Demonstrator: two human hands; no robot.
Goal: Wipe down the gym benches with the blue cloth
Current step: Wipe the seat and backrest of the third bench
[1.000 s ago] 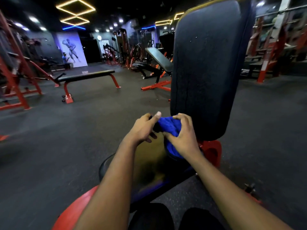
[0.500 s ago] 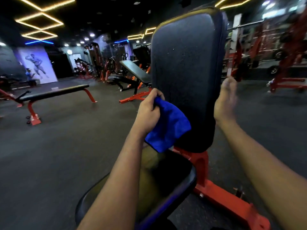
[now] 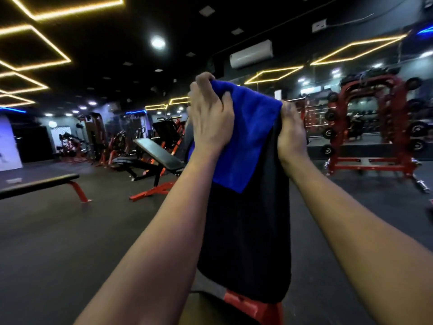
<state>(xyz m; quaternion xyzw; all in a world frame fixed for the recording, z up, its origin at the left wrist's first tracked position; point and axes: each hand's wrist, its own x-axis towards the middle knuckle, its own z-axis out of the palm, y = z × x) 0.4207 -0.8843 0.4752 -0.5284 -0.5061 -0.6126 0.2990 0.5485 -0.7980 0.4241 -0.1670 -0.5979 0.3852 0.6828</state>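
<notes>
blue cloth [image 3: 248,137] raised atop backrest [image 3: 248,235], left hand [image 3: 210,123] gripping it

1. Overall level: dim. The ceiling and floor [image 3: 58,242] render near black.
2. Sources: yellow LED strips [image 3: 46,55], blue strips [image 3: 11,110] and a round ceiling spot [image 3: 158,42] with blown-out glare.
3. The blue cloth [image 3: 246,137] reads saturated. The backrest [image 3: 248,231] below is underexposed.
4. Motion blur softens the weight rack [image 3: 370,123]. Lines bow at the frame edges.
</notes>
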